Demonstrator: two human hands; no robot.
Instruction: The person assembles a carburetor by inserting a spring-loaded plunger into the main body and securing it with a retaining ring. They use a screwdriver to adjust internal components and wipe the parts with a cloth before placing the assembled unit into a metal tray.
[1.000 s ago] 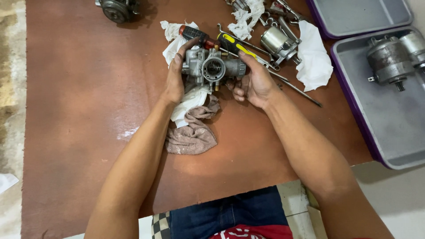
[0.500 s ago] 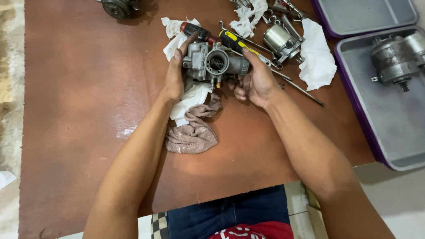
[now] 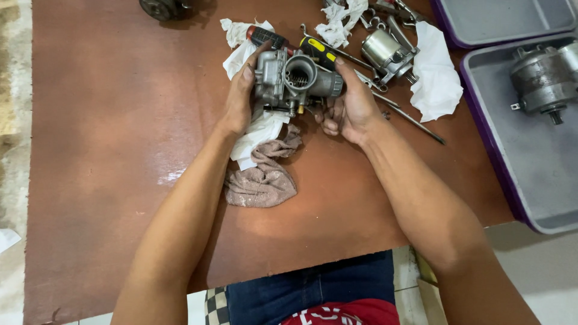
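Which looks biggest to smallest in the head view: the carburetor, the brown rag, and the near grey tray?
1. grey tray, cut off by the frame
2. brown rag
3. carburetor, close to the rag; held nearer the camera, so unsure

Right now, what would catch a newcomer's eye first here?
The grey metal carburettor, gripped between the left hand and right hand above the brown table. Then the scattered tools and white rags behind it, and the grey tray holding a motor part at right.
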